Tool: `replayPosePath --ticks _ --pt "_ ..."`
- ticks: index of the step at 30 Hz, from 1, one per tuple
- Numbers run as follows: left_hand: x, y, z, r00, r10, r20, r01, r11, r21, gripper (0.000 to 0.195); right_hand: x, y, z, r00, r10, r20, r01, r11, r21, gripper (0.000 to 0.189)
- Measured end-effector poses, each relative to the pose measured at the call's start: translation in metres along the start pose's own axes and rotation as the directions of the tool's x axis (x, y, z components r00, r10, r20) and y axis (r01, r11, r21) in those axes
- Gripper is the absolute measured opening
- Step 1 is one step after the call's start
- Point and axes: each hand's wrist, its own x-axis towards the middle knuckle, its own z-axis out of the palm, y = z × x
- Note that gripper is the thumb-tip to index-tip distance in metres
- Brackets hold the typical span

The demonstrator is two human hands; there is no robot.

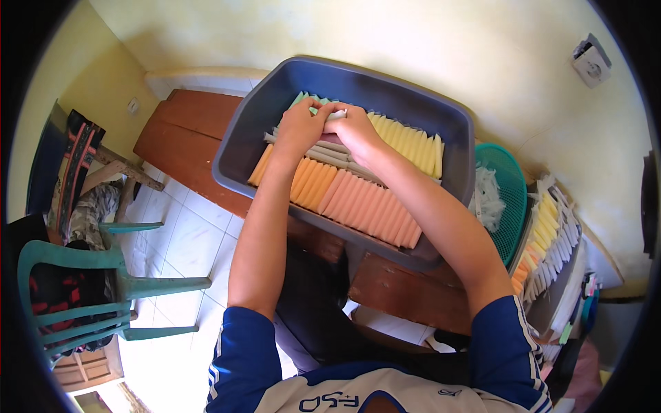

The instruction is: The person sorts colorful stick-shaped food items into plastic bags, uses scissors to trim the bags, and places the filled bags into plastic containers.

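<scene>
A dark grey plastic tub [356, 69] stands before me, holding rows of slim filled plastic tubes. Over its back left part, my right hand [348, 124] grips a whitish tube [336, 114]. My left hand [304, 124] meets it there, beside green tubes [323, 99]; its hold is partly hidden. Yellow tubes [408, 139] lie at the back right. Greyish tubes [330, 153] lie across the middle, below my hands. Along the near side run orange tubes [311, 180] and pink tubes [369, 206].
The tub rests on a reddish-brown wooden bench [191, 134] against the wall. To the right are a green mesh basket [508, 201] of clear plastic pieces and a container of more tubes [547, 222]. A green plastic chair [119, 268] stands left on the tiled floor [191, 217].
</scene>
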Motion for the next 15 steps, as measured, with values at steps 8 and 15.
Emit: replayPosePath --ticks 8,15 --pt "0.022 -0.066 -0.045 0.958 -0.156 0.242 0.202 0.963 -0.18 0.033 0.026 0.016 0.002 0.998 -0.045 0.047 0.05 0.993 -0.109 0.015" --pt "0.025 -0.078 -0.053 0.953 -0.137 0.269 0.243 0.876 -0.417 0.023 0.04 0.032 0.006 0.993 -0.008 0.114 0.051 0.925 -0.376 0.02"
